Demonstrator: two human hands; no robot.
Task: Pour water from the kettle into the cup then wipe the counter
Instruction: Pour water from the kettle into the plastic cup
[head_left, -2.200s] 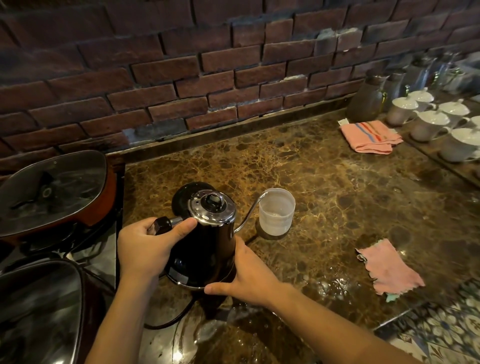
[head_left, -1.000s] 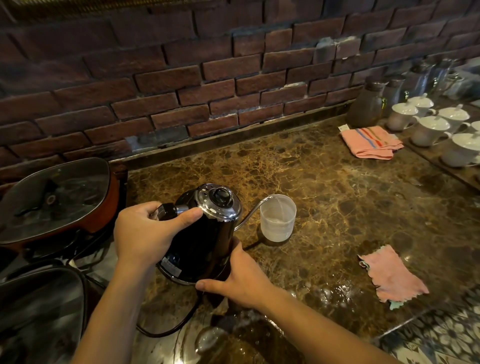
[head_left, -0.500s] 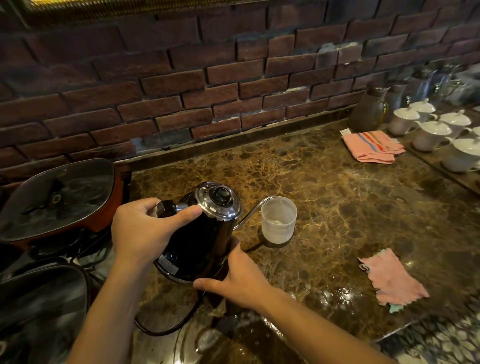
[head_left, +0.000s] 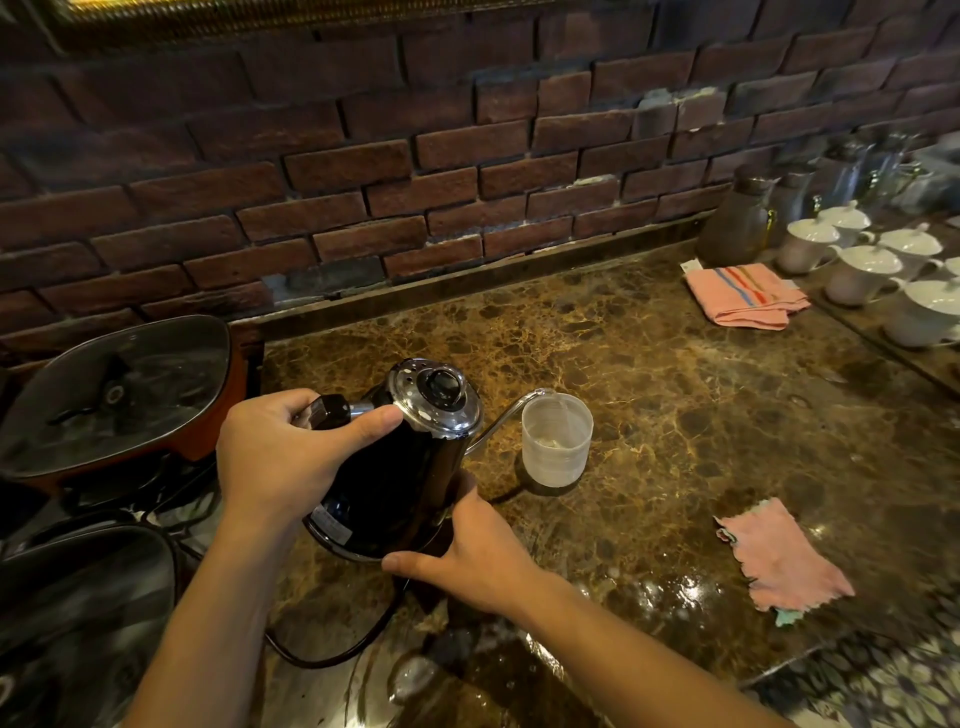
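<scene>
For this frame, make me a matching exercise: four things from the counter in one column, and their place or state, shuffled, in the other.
Things:
1. kettle
2. cup
3. pink cloth
4. striped towel

Place or state:
A. folded, at the back right beside the white lidded cups
B. lying flat near the front right edge of the counter
C. tilted, gripped at its handle by the left hand, right hand at its base
D. upright, under the tip of the spout

Pairs: 1-C, 2-D, 3-B, 4-A
</scene>
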